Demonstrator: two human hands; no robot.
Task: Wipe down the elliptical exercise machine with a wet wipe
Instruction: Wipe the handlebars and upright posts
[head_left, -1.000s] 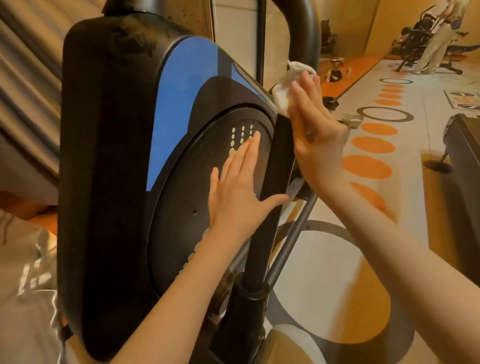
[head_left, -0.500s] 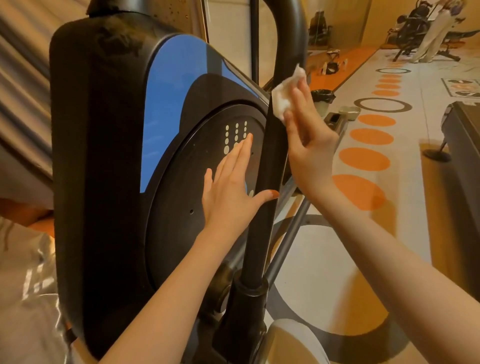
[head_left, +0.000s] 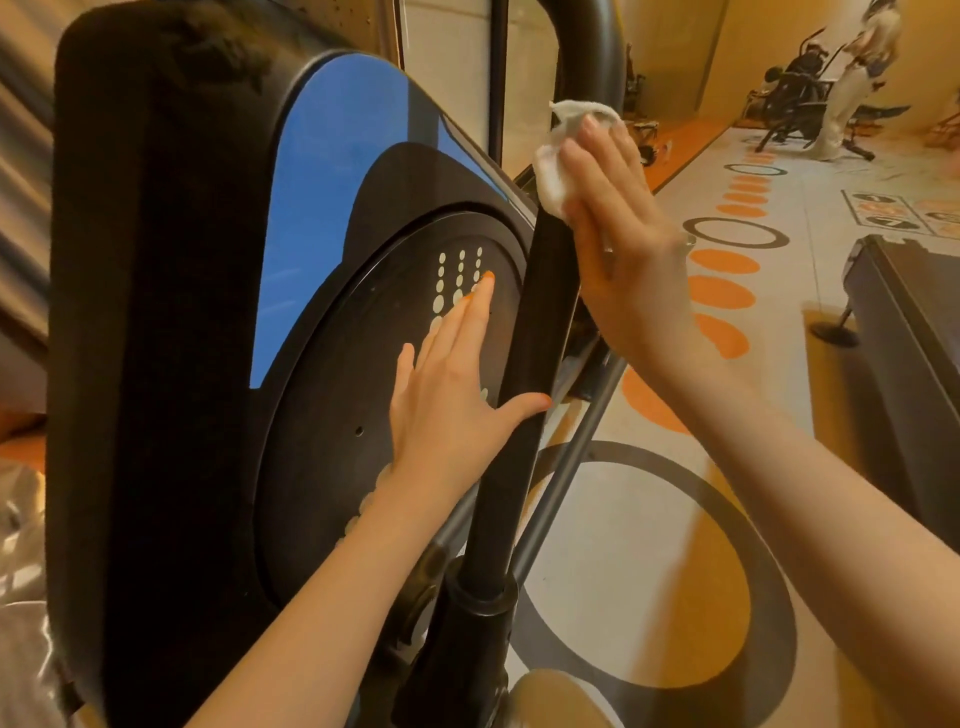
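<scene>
The elliptical machine (head_left: 182, 338) fills the left half of the view, a black housing with a blue panel and a round black disc. Its black swing arm (head_left: 524, 374) rises in front of the disc. My left hand (head_left: 452, 395) lies flat on the disc with straight fingers, thumb against the swing arm. My right hand (head_left: 618, 244) presses a crumpled white wet wipe (head_left: 558, 156) against the upper part of the swing arm, fingers extended over the wipe.
A grey metal rod (head_left: 576, 457) slants down behind the swing arm. The floor (head_left: 649, 545) shows orange dots and dark rings. A dark bench-like machine (head_left: 909, 332) stands at right. Far back, a person (head_left: 852, 78) stands at another exercise machine.
My right hand has slid the wipe a little up and along the swing arm. My left hand stays flat on the disc.
</scene>
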